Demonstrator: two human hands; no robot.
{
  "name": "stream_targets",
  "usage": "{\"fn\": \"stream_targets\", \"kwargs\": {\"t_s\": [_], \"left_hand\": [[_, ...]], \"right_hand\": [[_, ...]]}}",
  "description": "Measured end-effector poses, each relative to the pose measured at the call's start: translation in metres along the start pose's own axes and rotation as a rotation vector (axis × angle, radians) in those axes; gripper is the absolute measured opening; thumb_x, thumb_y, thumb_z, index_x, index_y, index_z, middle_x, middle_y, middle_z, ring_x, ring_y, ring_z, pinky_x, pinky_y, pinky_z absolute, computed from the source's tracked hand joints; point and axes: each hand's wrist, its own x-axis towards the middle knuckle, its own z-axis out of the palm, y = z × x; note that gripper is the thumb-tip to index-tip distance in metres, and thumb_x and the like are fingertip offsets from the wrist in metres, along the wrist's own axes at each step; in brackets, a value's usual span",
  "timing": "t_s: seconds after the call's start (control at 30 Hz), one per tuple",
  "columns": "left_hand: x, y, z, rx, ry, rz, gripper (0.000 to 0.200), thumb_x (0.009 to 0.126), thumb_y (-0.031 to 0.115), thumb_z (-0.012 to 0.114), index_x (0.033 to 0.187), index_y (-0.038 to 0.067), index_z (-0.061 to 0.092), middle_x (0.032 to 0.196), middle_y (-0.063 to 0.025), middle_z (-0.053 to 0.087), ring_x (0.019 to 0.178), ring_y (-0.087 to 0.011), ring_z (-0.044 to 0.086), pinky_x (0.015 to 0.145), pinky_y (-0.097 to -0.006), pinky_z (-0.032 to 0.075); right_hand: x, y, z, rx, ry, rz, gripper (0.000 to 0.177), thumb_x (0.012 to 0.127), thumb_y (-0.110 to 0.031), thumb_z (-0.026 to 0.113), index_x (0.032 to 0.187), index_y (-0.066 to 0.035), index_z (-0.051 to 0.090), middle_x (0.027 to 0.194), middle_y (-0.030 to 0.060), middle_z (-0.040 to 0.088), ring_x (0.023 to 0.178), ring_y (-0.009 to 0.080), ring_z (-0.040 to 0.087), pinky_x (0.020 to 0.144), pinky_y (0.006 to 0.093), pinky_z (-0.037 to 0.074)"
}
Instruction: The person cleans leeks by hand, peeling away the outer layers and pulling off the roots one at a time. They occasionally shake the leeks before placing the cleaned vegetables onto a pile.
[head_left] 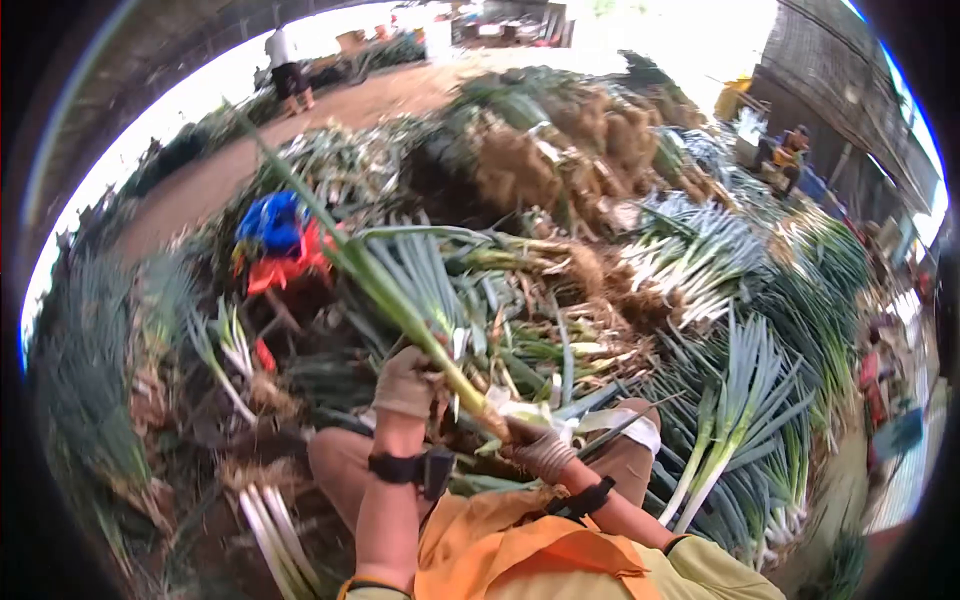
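Note:
A long leek [400, 308] slants across my lap, its green leaf tips up to the left and its root end toward me. My left hand [408, 384], in a pale work glove, is closed round its lower stalk. At the root end, my right hand [541, 452], gloved too, has its fingers closed on the base; whether it holds anything else is hidden. Loose leeks and stripped leaves [540, 345] lie just beyond my hands. To my right rests a pile of cleaned leeks [725, 430] with white stems.
A large heap of rooty leeks [590, 150] rises ahead. Blue and red bags [275, 240] lie at the left, near more leeks [270, 530] on the ground. One person [286, 70] stands far left; another person [788, 158] sits far right. A blue-green crate [897, 435] stands at right.

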Motion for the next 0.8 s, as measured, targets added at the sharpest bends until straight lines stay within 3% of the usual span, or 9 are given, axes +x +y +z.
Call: {"fn": "stream_targets", "kwargs": {"t_s": [0.03,0.13,0.23,0.33,0.4,0.47,0.5,0.6,0.8], "left_hand": [[0.009,-0.005,0.004,-0.426,0.116,-0.170,0.030,0.075,0.001,0.039,0.102,0.002,0.053,0.072,-0.0076,0.054,0.052,-0.0143,0.051,0.038,-0.0188,0.038],[0.011,-0.014,-0.005,-0.487,0.000,-0.192,0.040,0.071,-0.002,0.037,0.109,0.002,0.049,0.089,-0.0112,0.055,0.072,-0.0160,0.055,0.045,-0.0199,0.047],[0.008,-0.024,0.005,-0.524,0.149,-0.113,0.037,0.071,-0.004,0.037,0.103,0.001,0.055,0.084,-0.0105,0.059,0.072,-0.0165,0.057,0.041,-0.0200,0.043],[0.002,-0.022,0.014,-0.381,0.237,-0.004,0.032,0.072,-0.001,0.039,0.099,-0.001,0.056,0.086,-0.0102,0.059,0.070,-0.0157,0.057,0.040,-0.0189,0.041],[-0.004,-0.014,0.004,-0.209,0.106,0.068,0.029,0.073,0.003,0.041,0.098,-0.002,0.055,0.087,-0.0114,0.059,0.070,-0.0162,0.057,0.044,-0.0199,0.044],[-0.001,-0.012,-0.015,-0.549,-0.167,-0.216,0.027,0.076,0.007,0.038,0.095,-0.006,0.052,0.086,-0.0141,0.058,0.077,-0.0187,0.058,0.055,-0.0216,0.049],[-0.001,-0.014,-0.009,-0.503,0.013,-0.181,0.029,0.077,0.013,0.039,0.093,-0.006,0.052,0.082,-0.0146,0.058,0.072,-0.0204,0.059,0.060,-0.0256,0.050],[-0.007,-0.013,0.009,-0.409,0.175,-0.060,0.024,0.079,0.012,0.042,0.092,-0.005,0.054,0.079,-0.0134,0.059,0.068,-0.0207,0.059,0.060,-0.0291,0.051],[0.003,-0.057,-0.003,-0.283,0.173,0.074,0.012,0.080,0.004,0.051,0.091,0.001,0.057,0.079,-0.0104,0.060,0.069,-0.0204,0.060,0.061,-0.0295,0.051]], "right_hand": [[-0.002,0.000,-0.001,-0.013,0.002,-0.020,0.054,0.071,-0.004,0.067,0.120,-0.003,0.045,0.095,-0.0022,0.054,0.083,0.0058,0.047,0.073,0.0200,0.043],[-0.007,-0.018,-0.005,0.185,-0.032,0.027,0.054,0.071,-0.001,0.066,0.121,-0.002,0.044,0.099,-0.0009,0.055,0.084,0.0069,0.049,0.072,0.0208,0.043],[-0.016,-0.052,-0.007,0.313,-0.125,0.156,0.053,0.072,-0.002,0.065,0.121,-0.002,0.044,0.100,-0.0001,0.055,0.084,0.0059,0.049,0.070,0.0194,0.043],[-0.017,-0.066,-0.003,0.356,-0.177,0.276,0.051,0.074,0.002,0.059,0.122,-0.004,0.044,0.105,-0.0001,0.053,0.090,0.0075,0.048,0.077,0.0209,0.041],[-0.019,-0.065,-0.003,0.431,-0.154,0.314,0.049,0.075,0.002,0.057,0.122,-0.004,0.045,0.104,-0.0012,0.054,0.087,0.0070,0.048,0.074,0.0206,0.041],[-0.017,-0.059,-0.006,0.286,-0.132,0.285,0.048,0.074,0.001,0.059,0.120,-0.004,0.047,0.103,-0.0019,0.054,0.086,0.0071,0.048,0.074,0.0207,0.042],[-0.016,-0.051,-0.007,0.277,-0.136,0.270,0.048,0.074,0.001,0.060,0.120,-0.004,0.047,0.103,-0.0020,0.054,0.086,0.0071,0.048,0.073,0.0205,0.042],[-0.016,-0.035,-0.008,0.287,-0.120,0.219,0.048,0.073,0.000,0.062,0.119,-0.005,0.048,0.100,-0.0026,0.054,0.084,0.0063,0.048,0.071,0.0204,0.042],[-0.022,-0.025,-0.019,0.289,-0.272,0.238,0.047,0.073,-0.009,0.066,0.116,-0.003,0.049,0.088,-0.0008,0.057,0.071,0.0066,0.050,0.061,0.0213,0.044]]}}
